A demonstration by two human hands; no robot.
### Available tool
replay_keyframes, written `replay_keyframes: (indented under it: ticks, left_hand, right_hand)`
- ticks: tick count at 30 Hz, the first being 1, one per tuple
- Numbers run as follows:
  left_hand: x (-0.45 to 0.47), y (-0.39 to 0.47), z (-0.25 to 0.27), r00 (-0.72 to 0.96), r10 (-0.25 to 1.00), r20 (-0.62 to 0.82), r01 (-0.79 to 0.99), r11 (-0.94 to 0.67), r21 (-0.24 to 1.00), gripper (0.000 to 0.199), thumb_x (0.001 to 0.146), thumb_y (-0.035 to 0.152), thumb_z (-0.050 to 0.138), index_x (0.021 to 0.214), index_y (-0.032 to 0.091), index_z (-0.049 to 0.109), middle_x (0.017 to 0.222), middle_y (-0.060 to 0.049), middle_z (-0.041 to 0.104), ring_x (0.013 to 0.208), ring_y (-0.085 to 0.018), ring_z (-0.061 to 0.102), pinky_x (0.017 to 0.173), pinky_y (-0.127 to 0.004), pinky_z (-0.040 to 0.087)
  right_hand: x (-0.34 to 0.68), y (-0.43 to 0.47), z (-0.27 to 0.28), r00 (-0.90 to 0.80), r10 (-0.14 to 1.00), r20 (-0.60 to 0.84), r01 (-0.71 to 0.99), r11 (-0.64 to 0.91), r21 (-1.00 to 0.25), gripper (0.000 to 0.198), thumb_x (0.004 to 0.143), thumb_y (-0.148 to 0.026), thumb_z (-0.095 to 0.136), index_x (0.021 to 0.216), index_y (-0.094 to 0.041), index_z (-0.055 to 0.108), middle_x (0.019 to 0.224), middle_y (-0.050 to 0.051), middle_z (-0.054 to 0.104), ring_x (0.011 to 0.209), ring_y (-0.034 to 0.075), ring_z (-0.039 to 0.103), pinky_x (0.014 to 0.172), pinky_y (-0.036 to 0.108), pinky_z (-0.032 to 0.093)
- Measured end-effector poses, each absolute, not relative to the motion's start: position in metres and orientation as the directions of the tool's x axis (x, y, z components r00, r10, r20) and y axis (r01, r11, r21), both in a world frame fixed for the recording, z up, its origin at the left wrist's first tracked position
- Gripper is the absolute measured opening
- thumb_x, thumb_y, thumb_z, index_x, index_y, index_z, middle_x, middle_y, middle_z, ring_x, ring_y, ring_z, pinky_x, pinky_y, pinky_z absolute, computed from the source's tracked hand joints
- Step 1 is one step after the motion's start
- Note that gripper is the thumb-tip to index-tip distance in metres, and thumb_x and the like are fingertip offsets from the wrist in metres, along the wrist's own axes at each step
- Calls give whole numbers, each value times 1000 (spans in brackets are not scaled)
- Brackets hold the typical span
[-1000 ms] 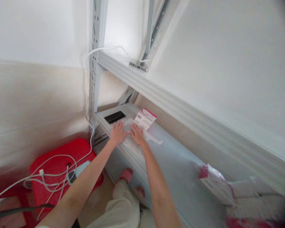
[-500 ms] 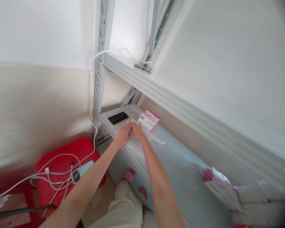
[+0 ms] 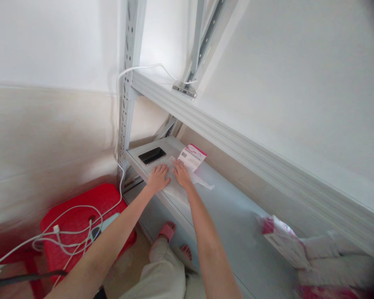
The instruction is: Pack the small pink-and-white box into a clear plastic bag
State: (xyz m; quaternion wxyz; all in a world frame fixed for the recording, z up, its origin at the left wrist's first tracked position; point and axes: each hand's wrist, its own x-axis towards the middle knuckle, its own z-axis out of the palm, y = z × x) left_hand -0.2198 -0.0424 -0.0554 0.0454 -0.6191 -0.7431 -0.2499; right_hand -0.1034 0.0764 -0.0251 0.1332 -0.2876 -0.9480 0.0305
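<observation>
A clear plastic bag (image 3: pixel 178 192) lies flattened on the lower grey shelf (image 3: pixel 224 211). My left hand (image 3: pixel 157 177) rests palm down on its left side, fingers spread, close to a black phone (image 3: pixel 152 155). On the bag's other side, my right hand (image 3: pixel 181 172) lies flat with its fingers stretched out. A small gap separates the two hands. Just beyond my right fingertips is a white and pink printed card (image 3: pixel 192 156), its near edge by the plastic. Neither hand grips anything.
Above runs an upper shelf (image 3: pixel 252 141) with a clear-cased device (image 3: pixel 184 89) and white cable on it. Pink-and-white plastic-wrapped packs (image 3: pixel 285 241) sit at the shelf's far right. A red stool (image 3: pixel 112 199) at left carries tangled white cables (image 3: pixel 77 238) and a light blue phone.
My hands have moved apart from their touching position, and the fingers have spread out over the plastic bag. The view has shifted slightly.
</observation>
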Motion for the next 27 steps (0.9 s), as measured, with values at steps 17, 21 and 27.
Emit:
replay_keyframes:
  ticks: [17,21,27]
  left_hand:
    - [-150,-80,4,376,766,522,803,-551,230,72,82,54,55,141,17,35,145,-15,37,137,-29,27,113,-47,16]
    - [-112,-79,-4,545,779,311,696,-627,351,52,81,32,65,128,20,49,123,-11,57,114,-26,53,100,-39,37]
    - [-102,-76,-18,544,778,314,605,-624,494,25,81,9,58,103,19,64,105,-7,59,105,-20,56,92,-30,41]
  right_hand:
    - [58,100,-6,-604,787,122,782,615,-96,65,85,-39,58,142,-24,32,130,10,54,121,22,49,103,42,31]
    - [60,102,-12,-565,825,19,772,537,-340,59,82,-26,61,137,-20,40,120,8,61,107,17,58,92,30,42]
    - [62,94,-24,-513,856,62,721,469,-509,30,80,-18,58,109,-17,65,112,9,65,104,19,59,95,32,42]
